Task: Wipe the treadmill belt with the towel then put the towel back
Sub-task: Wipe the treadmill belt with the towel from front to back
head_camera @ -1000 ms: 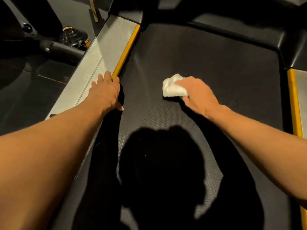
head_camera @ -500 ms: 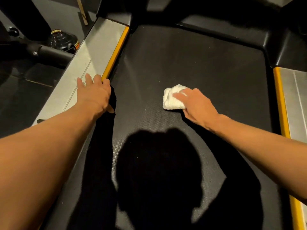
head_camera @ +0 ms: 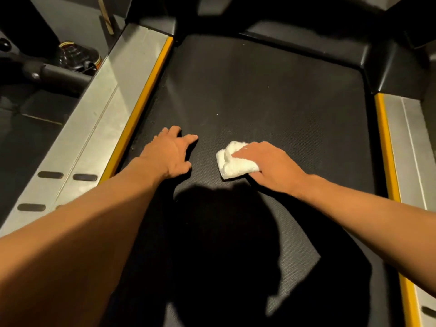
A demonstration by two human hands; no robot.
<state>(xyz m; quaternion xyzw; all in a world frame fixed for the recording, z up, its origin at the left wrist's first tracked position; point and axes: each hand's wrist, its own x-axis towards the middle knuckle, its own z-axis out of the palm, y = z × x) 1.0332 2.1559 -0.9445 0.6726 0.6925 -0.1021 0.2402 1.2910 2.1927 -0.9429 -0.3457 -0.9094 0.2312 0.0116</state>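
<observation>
The dark textured treadmill belt [head_camera: 271, 95] fills the middle of the view. A crumpled white towel [head_camera: 232, 165] lies on it, a little right of centre. My right hand [head_camera: 269, 166] lies on top of the towel and grips it against the belt, covering its right part. My left hand [head_camera: 168, 152] rests on the belt just left of the towel, fingers spread and holding nothing. A hand's width of bare belt separates the two hands.
Silver side rails with yellow edge strips run along the left [head_camera: 99, 128] and the right [head_camera: 405, 147] of the belt. A black motor cover [head_camera: 318, 36] closes the far end. Beyond the left rail sit a dark bar [head_camera: 61, 74] and a black round object [head_camera: 75, 55].
My left hand has come off the left side rail and now lies on the belt. My right hand has dragged the towel toward me. The view has shifted back along the belt.
</observation>
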